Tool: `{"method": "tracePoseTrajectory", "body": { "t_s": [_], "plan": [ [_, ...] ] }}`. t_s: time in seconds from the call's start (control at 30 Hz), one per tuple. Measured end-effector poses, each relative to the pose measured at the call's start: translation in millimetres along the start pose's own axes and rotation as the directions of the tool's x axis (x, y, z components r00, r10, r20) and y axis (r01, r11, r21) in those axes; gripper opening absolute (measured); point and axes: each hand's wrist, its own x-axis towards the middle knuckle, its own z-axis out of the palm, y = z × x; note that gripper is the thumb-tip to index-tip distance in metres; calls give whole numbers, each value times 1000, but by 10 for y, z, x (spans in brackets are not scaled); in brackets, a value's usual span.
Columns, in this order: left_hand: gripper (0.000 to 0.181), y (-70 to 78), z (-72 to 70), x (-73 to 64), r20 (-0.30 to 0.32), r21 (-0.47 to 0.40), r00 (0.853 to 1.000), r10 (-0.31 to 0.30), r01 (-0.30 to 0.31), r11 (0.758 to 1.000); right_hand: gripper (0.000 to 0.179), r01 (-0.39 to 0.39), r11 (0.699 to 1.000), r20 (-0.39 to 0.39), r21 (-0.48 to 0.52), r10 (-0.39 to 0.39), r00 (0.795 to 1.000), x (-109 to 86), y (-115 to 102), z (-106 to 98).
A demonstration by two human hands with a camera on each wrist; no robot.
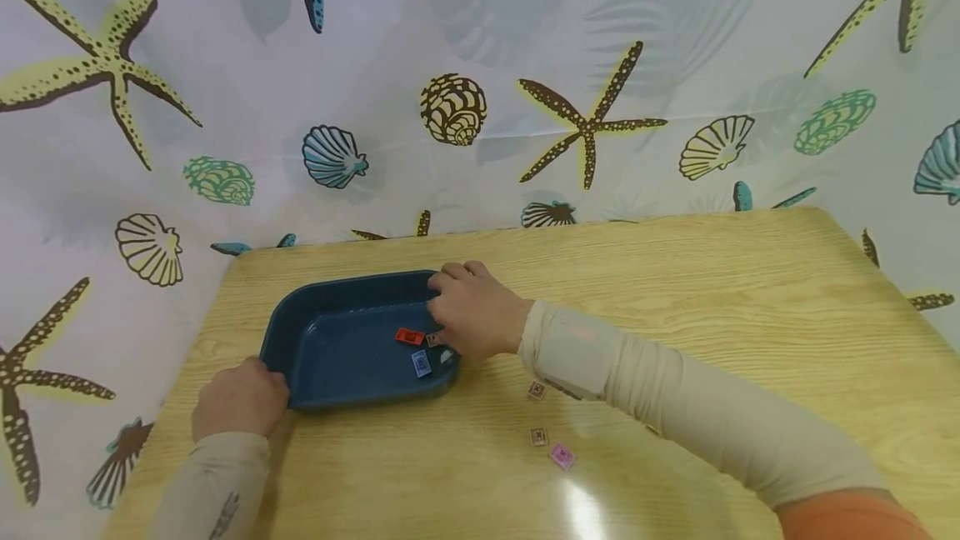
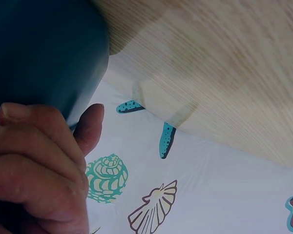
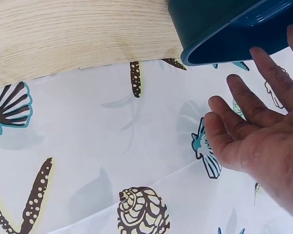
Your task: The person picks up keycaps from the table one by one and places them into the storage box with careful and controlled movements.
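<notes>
A dark blue plastic basin (image 1: 352, 397) sits toward the left of the wooden table, and its wall (image 2: 49, 53) fills the upper left of the left wrist view. My left hand (image 1: 242, 400) grips its left rim, fingers curled and thumb (image 2: 90, 127) against the wall. Over the right end is my right hand (image 1: 480, 311), its loosely bent fingers (image 3: 244, 100) spread apart, nothing seen between them. Inside the basin lie a red tile (image 1: 409, 337), a blue tile (image 1: 422, 363) and a beige tile (image 1: 434, 339), small and flat, close to the right hand.
On the table in front of the right forearm are two beige tiles, one nearer the sleeve (image 1: 536, 390) and one lower (image 1: 538, 437), beside a pink tile (image 1: 562, 456). A curtain (image 1: 480, 40) printed with starfish and shells hangs behind the table's (image 1: 675, 273) back edge.
</notes>
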Motion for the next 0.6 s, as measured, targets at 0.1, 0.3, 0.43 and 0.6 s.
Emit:
{"method": "tracePoseTrajectory", "body": {
  "t_s": [0.1, 0.3, 0.43, 0.6],
  "plan": [
    [32, 4, -2, -9, -10, 3, 1000, 7, -7, 1000, 28, -25, 1000, -5, 17, 25, 1000, -28, 30, -5],
    [32, 7, -11, -8, -4, 2, 1000, -2, 2, 1000, 29, -61, 997, 8, 44, 61, 998, -85, 95, -7],
    [32, 8, -5, 1, 3, 11, 1000, -4, 4, 1000, 29, -63, 997, 4, 34, 63, 998, -126, 141, 15],
    [32, 7, 3, 7, 8, 14, 1000, -7, 7, 1000, 30, -69, 997, -10, 39, 70, 998, -204, 205, 46]
  ]
}}
